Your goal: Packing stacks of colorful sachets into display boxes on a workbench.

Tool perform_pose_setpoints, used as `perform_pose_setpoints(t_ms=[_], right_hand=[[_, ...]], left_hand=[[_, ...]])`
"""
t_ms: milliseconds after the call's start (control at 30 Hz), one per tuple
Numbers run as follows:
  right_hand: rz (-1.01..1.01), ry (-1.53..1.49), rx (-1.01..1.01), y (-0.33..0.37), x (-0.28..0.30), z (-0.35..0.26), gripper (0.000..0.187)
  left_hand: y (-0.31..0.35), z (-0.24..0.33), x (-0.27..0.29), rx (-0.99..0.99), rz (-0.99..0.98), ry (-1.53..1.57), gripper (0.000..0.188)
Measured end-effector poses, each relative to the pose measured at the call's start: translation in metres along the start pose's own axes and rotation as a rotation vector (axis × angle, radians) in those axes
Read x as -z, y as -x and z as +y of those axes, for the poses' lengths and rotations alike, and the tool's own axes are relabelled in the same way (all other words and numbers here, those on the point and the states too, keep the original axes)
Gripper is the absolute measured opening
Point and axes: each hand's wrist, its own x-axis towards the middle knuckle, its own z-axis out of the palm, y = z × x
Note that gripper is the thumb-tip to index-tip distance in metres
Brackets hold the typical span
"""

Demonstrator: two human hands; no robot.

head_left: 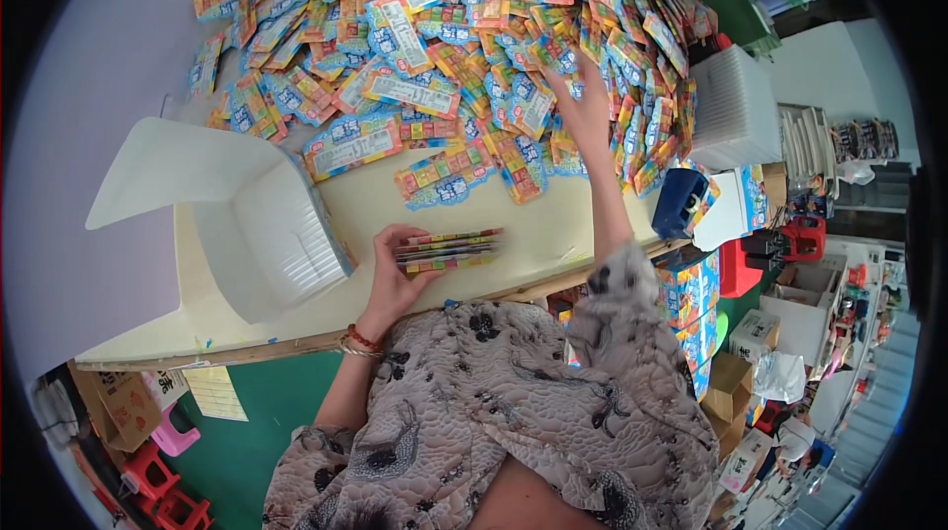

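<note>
The stack [449, 249] of thin colourful packets lies on its side on the pale table [375, 204], just before the person's chest, with the left hand [395, 268] closed round its near end, thumb on top and fingers curled beneath. Past it, the right hand [583, 110] reaches up into the heap [444, 46] of loose packets that covers the far half of the table; its fingers are spread flat on the packets, and whether it has gripped one I cannot tell. To gather well here, it seems best to keep the stack's edges squared under the thumb and to draw packets off the heap's near edge one at a time, so none slides off the table. Left of the stack stands an open white box [267, 234], its flap raised. To the right, beside the heap, sit a pile of white trays [736, 110] and a blue tub [679, 202].
</note>
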Motion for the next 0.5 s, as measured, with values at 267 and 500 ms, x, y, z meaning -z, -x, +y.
perform_pose_setpoints(t_ms=[267,500], right_hand=[[-0.49,0.415,0.263,-0.01,-0.029,0.007,0.074],[-0.597,0.075,0.49,0.066,-0.005,-0.012,0.041]], left_hand=[[-0.015,0.0,-0.003,-0.141,-0.046,-0.408,0.065],[-0.014,0.003,-0.001,-0.062,-0.134,-0.235,0.06]])
